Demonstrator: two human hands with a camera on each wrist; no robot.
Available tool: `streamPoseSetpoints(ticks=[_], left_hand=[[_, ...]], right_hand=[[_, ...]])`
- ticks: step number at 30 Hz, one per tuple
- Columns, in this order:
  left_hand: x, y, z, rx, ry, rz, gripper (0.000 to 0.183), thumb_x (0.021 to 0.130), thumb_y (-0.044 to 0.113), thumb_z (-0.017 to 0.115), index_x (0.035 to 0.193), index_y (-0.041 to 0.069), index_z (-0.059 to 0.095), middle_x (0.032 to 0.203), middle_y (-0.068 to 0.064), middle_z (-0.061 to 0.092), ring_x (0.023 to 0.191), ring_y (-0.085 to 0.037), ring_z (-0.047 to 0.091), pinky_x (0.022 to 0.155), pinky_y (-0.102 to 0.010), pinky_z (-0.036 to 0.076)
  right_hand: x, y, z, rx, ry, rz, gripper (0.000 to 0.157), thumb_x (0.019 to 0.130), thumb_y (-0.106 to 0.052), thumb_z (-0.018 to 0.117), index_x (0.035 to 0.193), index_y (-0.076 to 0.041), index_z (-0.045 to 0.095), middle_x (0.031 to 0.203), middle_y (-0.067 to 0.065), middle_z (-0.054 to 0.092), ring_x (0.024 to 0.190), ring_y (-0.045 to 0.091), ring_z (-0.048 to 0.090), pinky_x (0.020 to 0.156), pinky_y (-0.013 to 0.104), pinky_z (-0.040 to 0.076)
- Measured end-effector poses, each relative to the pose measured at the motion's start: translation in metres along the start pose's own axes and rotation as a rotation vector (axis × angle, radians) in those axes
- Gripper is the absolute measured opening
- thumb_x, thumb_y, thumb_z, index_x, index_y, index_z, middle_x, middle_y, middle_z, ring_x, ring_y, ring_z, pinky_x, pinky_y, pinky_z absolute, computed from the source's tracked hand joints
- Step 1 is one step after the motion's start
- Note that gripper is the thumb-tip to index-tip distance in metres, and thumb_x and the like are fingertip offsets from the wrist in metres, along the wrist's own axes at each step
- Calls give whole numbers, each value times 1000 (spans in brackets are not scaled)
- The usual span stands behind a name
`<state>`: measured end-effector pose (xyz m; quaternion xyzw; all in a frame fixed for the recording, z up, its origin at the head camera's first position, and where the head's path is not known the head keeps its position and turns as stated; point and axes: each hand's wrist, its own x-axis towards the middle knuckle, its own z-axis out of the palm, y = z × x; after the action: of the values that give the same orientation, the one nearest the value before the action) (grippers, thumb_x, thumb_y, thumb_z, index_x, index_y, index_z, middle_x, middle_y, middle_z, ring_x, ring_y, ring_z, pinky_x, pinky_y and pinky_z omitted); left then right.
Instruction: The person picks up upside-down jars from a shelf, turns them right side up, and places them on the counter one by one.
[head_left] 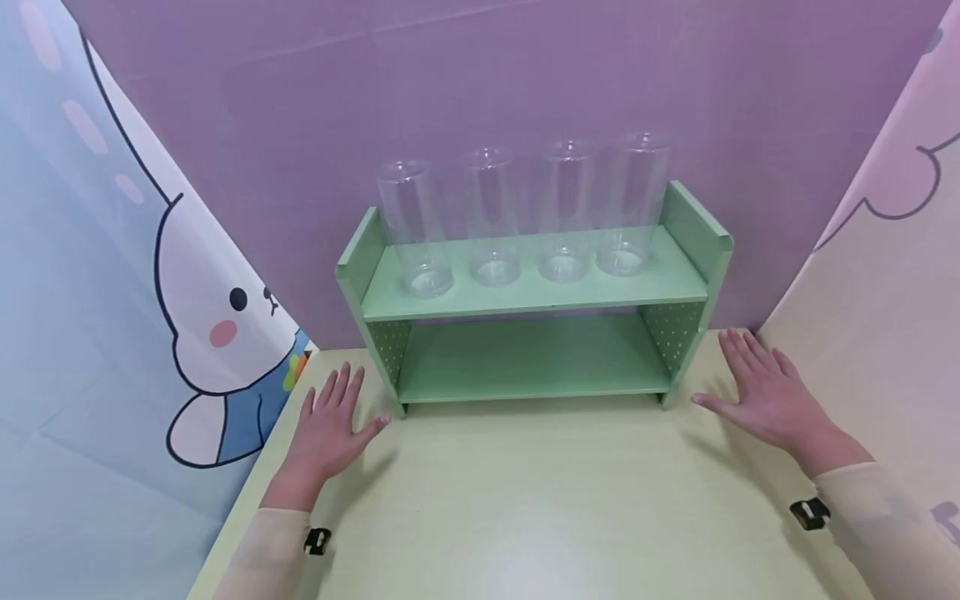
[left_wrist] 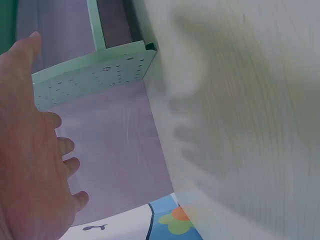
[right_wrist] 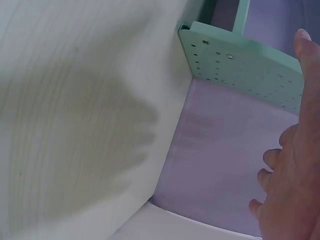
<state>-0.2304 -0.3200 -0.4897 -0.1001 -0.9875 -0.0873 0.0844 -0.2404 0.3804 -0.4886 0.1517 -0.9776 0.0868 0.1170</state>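
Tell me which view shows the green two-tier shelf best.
The head view: it frames the green two-tier shelf end to end, with both tiers. The left and right wrist views each catch only part, mainly one dotted side panel.

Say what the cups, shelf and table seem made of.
Shelf: green, satin, perhaps painted metal; small holes dot its sides. Cups: clear, glossy plastic or glass; the shelf shows through. Table: likely wood-look laminate, faintly shiny; fine grain and soft glare show.

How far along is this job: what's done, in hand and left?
Looks done: four clear cups stand upright along the upper shelf of the green rack. In hand: nothing; left hand and right hand are spread on either side of it. Left: probably any cup handling; neither hand touches one.
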Motion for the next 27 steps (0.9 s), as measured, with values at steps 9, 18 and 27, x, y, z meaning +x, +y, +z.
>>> streamPoseSetpoints(ticks=[9, 18, 27], left_hand=[[5, -6, 1, -340, 17, -47, 98, 110, 57, 62, 179, 12, 8, 183, -22, 15, 166, -50, 16, 129, -75, 19], [9, -1, 4, -792, 85, -60, 90, 112, 38, 68, 179, 16, 12, 180, -20, 24, 165, -45, 23, 130, -71, 25], [6, 5, 11, -1008, 134, -34, 85, 110, 19, 72, 177, 14, 20, 177, -16, 32, 163, -41, 30, 128, -66, 31]], right_hand=[[6, 0, 1, 266, 93, 24, 114, 100, -47, 81, 172, 9, 12, 173, 39, 22, 160, 60, 22, 127, 76, 21], [5, -7, 5, 558, 165, 97, 99, 103, -28, 81, 175, 0, 19, 168, 39, 35, 151, 62, 36, 126, 67, 33], [9, -20, 13, 709, 252, 88, 91, 103, -14, 81, 176, -14, 26, 162, 33, 47, 141, 57, 49, 99, 1, 37]])
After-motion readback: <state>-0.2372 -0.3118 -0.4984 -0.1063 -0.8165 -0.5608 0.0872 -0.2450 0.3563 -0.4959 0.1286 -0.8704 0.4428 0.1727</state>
